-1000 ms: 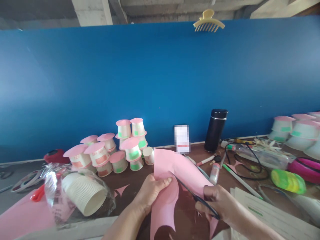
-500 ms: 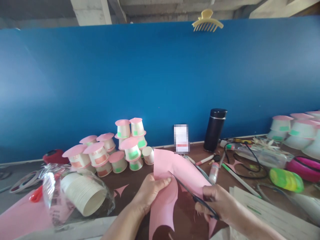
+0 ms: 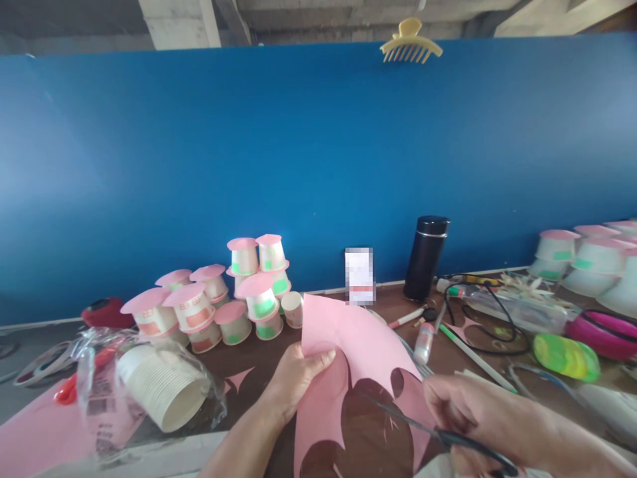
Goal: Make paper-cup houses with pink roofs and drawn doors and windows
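Note:
My left hand [image 3: 293,380] pinches the upper left part of a pink paper sheet [image 3: 358,345] with round pieces cut out of it, holding it up above the brown table [image 3: 259,362]. My right hand [image 3: 472,418] is closed round the handles of black scissors [image 3: 432,431]. The blades point left toward the sheet's lower cut edge and lie outside the paper.
Paper cups with pink lids [image 3: 219,299] are piled behind my left hand. A bagged stack of white cups [image 3: 159,392] lies at the left. A black flask [image 3: 425,259], pens, cables and a green tape roll [image 3: 565,355] are at the right. A blue board [image 3: 318,166] backs the table.
The scissors have come out of the paper and my right hand has moved down and to the right. The sheet has opened flatter, showing a large round cut-out.

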The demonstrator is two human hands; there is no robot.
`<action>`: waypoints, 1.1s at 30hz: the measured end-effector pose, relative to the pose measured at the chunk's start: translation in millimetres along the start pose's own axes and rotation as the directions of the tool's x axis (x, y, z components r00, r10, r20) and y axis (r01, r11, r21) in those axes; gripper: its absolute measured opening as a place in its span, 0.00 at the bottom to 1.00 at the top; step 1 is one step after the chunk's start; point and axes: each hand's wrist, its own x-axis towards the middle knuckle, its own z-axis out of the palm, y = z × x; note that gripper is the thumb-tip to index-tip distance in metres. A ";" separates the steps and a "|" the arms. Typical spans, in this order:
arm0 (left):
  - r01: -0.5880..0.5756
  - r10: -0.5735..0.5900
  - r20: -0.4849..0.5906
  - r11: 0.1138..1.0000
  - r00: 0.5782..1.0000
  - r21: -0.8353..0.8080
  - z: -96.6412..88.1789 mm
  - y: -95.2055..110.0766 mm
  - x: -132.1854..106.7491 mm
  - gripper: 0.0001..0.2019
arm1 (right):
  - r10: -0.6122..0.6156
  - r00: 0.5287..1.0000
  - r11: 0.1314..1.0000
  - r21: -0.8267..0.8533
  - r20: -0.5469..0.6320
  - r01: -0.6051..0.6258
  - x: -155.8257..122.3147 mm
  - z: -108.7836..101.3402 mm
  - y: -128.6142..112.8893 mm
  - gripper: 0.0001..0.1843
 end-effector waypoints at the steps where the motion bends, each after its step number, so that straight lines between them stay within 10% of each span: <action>1: -0.001 0.001 -0.001 1.000 1.000 0.010 -0.3 -0.3 0.0 0.16 | 0.008 1.000 1.000 0.029 0.011 -0.008 -2.3 -2.1 1.8 0.07; 7: -0.035 0.039 -0.021 0.988 0.999 0.150 0.7 3.1 -2.2 0.17 | -0.088 0.994 0.980 0.185 0.068 0.074 -12.0 -5.3 -4.8 0.27; 33: 0.038 -0.046 0.075 0.993 0.996 0.108 1.1 9.9 -6.7 0.13 | -0.125 0.991 0.992 0.038 0.049 0.124 18.5 10.4 -5.5 0.19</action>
